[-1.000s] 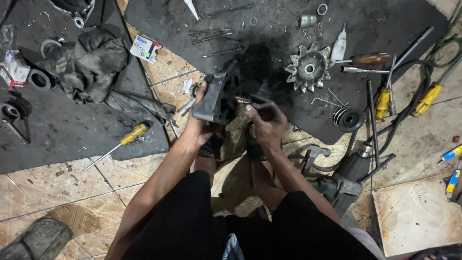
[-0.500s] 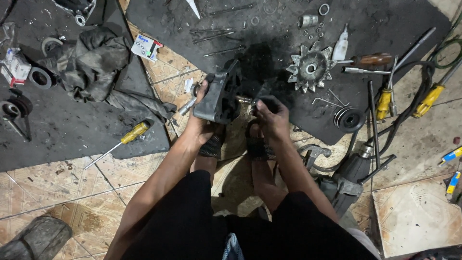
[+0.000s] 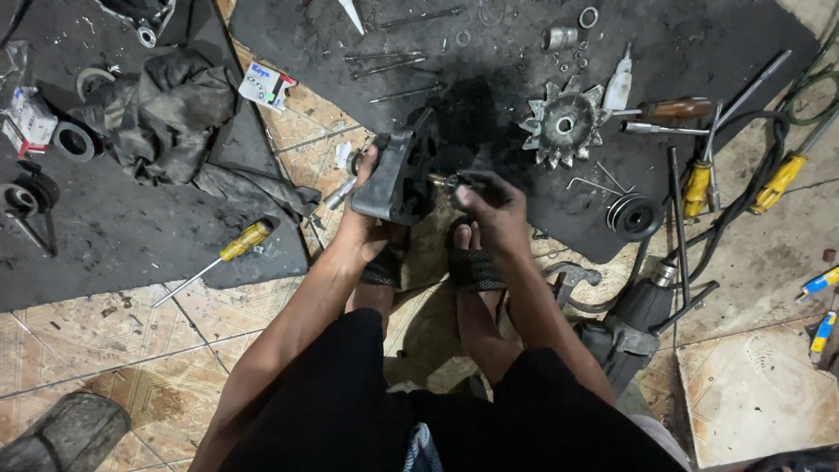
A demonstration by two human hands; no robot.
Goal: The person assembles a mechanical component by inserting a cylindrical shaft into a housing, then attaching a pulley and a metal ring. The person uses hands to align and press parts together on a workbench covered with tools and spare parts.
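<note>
The dark grey cast-metal housing (image 3: 400,175), a chunky, grimy part with a rounded body and flat lugs, stands on edge above the tiled floor, at the near border of the large black rubber mat (image 3: 682,35). A short metal stub juts from its right face, and a lighter silver fitting pokes out at its lower left. It sits just in front of the person's two sandalled feet.

The left hand (image 3: 365,203) grips the housing from its left side, fingers wrapped round the body and the thumb up along the edge, so the part rests in that hand. The right hand (image 3: 494,205) is just beside the housing on its right, fingers bunched and pinching a small brass-tipped metal piece (image 3: 447,182) at the stub; whether that piece is loose or fixed to the housing cannot be told.

Beyond the right hand, on the mat, lies a silver claw-toothed rotor (image 3: 562,124), well apart from the housing. A yellow-handled screwdriver (image 3: 229,252) lies to the left, near the left forearm.
</note>
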